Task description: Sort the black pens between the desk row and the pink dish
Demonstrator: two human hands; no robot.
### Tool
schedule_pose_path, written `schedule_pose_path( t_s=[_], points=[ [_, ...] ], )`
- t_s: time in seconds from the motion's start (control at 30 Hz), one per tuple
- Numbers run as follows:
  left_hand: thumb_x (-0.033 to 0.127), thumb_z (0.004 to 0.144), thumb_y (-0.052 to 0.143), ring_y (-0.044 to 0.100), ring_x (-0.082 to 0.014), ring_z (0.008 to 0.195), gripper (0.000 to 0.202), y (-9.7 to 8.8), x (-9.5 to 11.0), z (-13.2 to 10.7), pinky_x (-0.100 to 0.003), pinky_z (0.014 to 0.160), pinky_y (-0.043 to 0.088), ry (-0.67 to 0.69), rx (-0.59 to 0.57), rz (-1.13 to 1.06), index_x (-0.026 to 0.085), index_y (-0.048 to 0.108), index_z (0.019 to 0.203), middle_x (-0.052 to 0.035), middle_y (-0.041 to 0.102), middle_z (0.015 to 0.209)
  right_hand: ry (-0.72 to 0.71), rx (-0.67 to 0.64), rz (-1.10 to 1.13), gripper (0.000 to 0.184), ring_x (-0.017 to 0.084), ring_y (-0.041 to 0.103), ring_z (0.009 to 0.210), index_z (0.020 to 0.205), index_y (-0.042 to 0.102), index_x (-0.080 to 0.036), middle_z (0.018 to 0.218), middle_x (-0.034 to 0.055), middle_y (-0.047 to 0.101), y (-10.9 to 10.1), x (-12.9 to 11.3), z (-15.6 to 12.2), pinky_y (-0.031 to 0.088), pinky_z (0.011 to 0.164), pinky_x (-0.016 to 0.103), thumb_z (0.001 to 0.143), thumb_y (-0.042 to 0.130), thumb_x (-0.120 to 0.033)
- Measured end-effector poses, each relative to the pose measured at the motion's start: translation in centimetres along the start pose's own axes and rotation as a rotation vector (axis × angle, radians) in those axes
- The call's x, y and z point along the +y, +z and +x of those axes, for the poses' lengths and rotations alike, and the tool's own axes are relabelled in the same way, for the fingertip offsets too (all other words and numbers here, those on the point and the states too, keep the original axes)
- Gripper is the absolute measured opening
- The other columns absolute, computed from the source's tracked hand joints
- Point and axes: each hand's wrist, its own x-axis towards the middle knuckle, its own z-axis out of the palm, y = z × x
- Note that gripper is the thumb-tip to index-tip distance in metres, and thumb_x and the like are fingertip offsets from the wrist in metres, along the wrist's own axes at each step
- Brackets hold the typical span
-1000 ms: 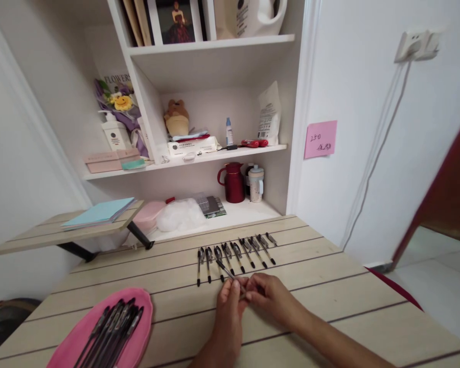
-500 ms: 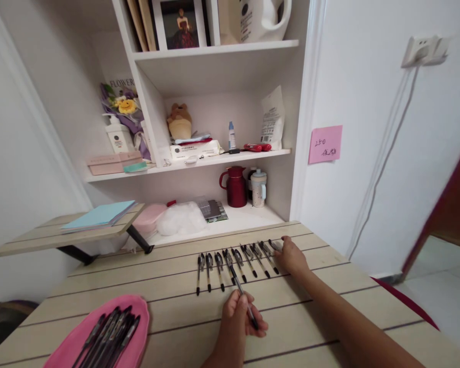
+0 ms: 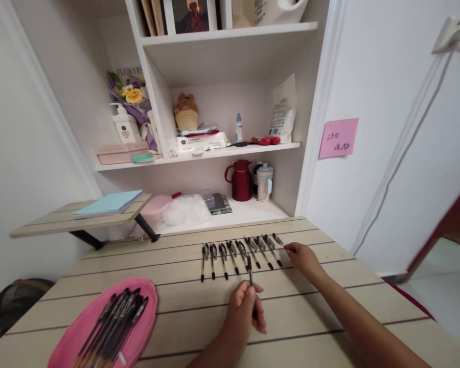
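My left hand (image 3: 245, 309) is closed around a black-and-clear pen (image 3: 250, 276), which points up and away toward the row; its lower end is partly hidden by the fingers. Several similar pens (image 3: 213, 263) lie side by side across the table, each with a small dark clipped piece, seemingly a cap, at its far end. At the row's right end lies one more dark cap (image 3: 277, 238). My right hand (image 3: 302, 259) rests just right of that cap, index finger stretched toward it, apparently holding nothing.
A pink tray (image 3: 152, 306) at the left front holds a bunch of dark pens (image 3: 115, 327). A small raised shelf (image 3: 46, 225) carries blue paper (image 3: 109, 203). Behind the table stands white shelving with a red jug (image 3: 241, 181) and a lidded cup (image 3: 265, 183).
My right hand has drawn slightly away from the cap at the row's right end, leaving it on the table. The pen in my left hand has swung more upright. The view has shifted.
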Motion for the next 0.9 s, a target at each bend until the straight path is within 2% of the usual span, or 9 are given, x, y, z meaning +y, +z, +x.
schedule_pose_path(
  t_s=[0.07, 0.1, 0.17, 0.23, 0.37, 0.6, 0.9],
  points=[
    [0.051, 0.072, 0.054, 0.030, -0.0020, 0.030, 0.037, 0.0, 0.2, -0.3, -0.015, 0.031, 0.018, 0.019, -0.004, 0.026, 0.015, 0.051, 0.083, 0.0069, 0.044, 0.049, -0.023, -0.088, 0.211, 0.019, 0.016, 0.058, 0.063, 0.085, 0.060, -0.018, 0.068, 0.0032, 0.061, -0.3, -1.5, -1.3, 0.040, 0.055, 0.025, 0.077, 0.045, -0.027],
    [0.050, 0.072, 0.054, 0.026, -0.0012, 0.030, 0.037, 0.1, 0.3, -0.4, -0.016, 0.031, 0.014, 0.024, -0.006, 0.033, 0.015, 0.052, 0.082, 0.0074, 0.042, 0.048, -0.028, -0.143, 0.409, 0.019, 0.014, 0.055, 0.058, 0.084, 0.059, -0.018, 0.065, 0.0017, 0.059, -0.4, -2.5, -2.1, 0.039, 0.051, 0.024, 0.076, 0.048, -0.030],
    [0.050, 0.071, 0.054, 0.022, -0.0011, 0.031, 0.037, 0.0, 0.4, -0.5, -0.017, 0.033, 0.010, 0.022, -0.016, 0.041, 0.015, 0.052, 0.079, 0.0080, 0.038, 0.045, -0.052, -0.233, 0.819, 0.023, 0.011, 0.049, 0.052, 0.083, 0.059, -0.018, 0.063, -0.0002, 0.056, -0.8, -4.5, -3.6, 0.034, 0.046, 0.022, 0.069, 0.060, -0.036],
    [0.051, 0.070, 0.054, 0.020, -0.0016, 0.033, 0.037, 0.0, 0.3, -0.4, -0.018, 0.035, 0.009, 0.012, -0.024, 0.049, 0.015, 0.052, 0.078, 0.0083, 0.036, 0.044, -0.072, -0.267, 1.027, 0.028, 0.009, 0.044, 0.049, 0.081, 0.059, -0.018, 0.062, -0.0013, 0.053, -1.3, -6.2, -4.9, 0.031, 0.044, 0.022, 0.062, 0.067, -0.037],
    [0.050, 0.070, 0.053, 0.019, -0.0023, 0.034, 0.036, -0.1, 0.2, -0.3, -0.019, 0.037, 0.009, 0.014, -0.035, 0.077, 0.015, 0.052, 0.076, 0.0085, 0.035, 0.043, -0.104, -0.246, 1.047, 0.030, 0.007, 0.040, 0.049, 0.080, 0.061, -0.017, 0.061, -0.0018, 0.053, -1.9, -7.8, -6.2, 0.031, 0.045, 0.021, 0.060, 0.071, -0.036],
    [0.047, 0.074, 0.051, 0.018, -0.0028, 0.035, 0.033, -0.2, 0.2, -0.5, -0.019, 0.039, 0.009, 0.000, -0.069, 0.113, 0.015, 0.053, 0.078, 0.0085, 0.035, 0.044, -0.164, -0.239, 0.936, 0.032, 0.007, 0.039, 0.049, 0.083, 0.061, -0.017, 0.062, -0.0018, 0.053, -2.0, -7.6, -6.5, 0.034, 0.047, 0.022, 0.062, 0.068, -0.040],
    [0.045, 0.074, 0.050, 0.019, -0.0032, 0.036, 0.032, -0.2, 0.4, -0.6, -0.020, 0.040, 0.011, 0.005, -0.072, 0.141, 0.014, 0.054, 0.079, 0.0079, 0.036, 0.045, -0.173, -0.284, 0.931, 0.031, 0.008, 0.042, 0.053, 0.085, 0.062, -0.018, 0.066, -0.0019, 0.054, -2.3, -7.6, -6.9, 0.038, 0.049, 0.022, 0.062, 0.068, -0.037]
  ],
)
